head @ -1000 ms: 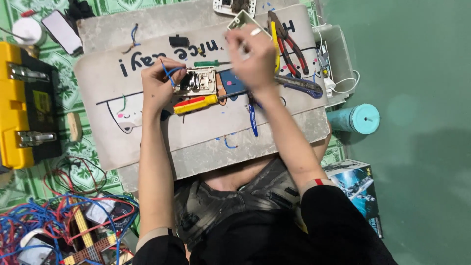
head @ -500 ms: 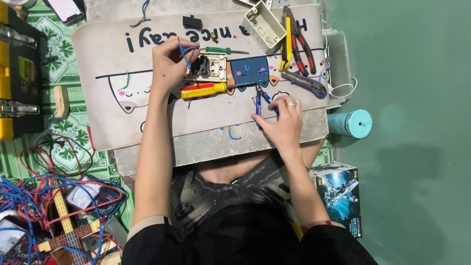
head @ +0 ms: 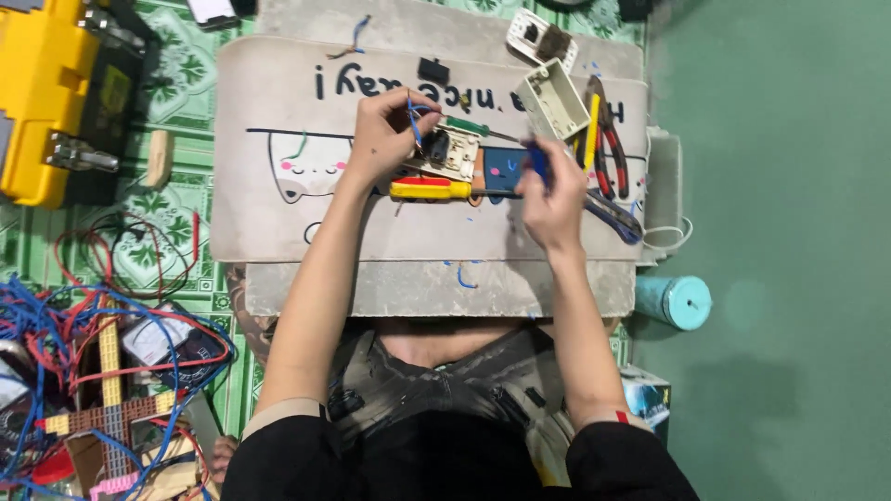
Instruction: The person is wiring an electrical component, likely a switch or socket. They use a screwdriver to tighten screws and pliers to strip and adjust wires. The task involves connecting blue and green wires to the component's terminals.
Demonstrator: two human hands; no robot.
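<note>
Two bare hands work over a white printed mat (head: 278, 232) laid on a grey board (head: 390, 289) across the person's lap. Nearest the body, the right hand (head: 549, 190) is raised above the mat, its grip pinching a short blue piece (head: 536, 160) between thumb and fingertips; whether this is wire or a tool tip cannot be told. Just left of it lies a red-and-yellow screwdriver (head: 431, 189), flat on the mat. Beyond that sits a white switch module (head: 452, 151), touched by the left hand (head: 385, 134), whose grip is pinched on a blue wire (head: 414, 119) at the module's edge. Farther out rest a green screwdriver (head: 473, 126), an open white wall box (head: 552, 98) and red-handled pliers (head: 608, 139). A yellow toolbox (head: 42, 97) stands well apart on the floor at left.
</note>
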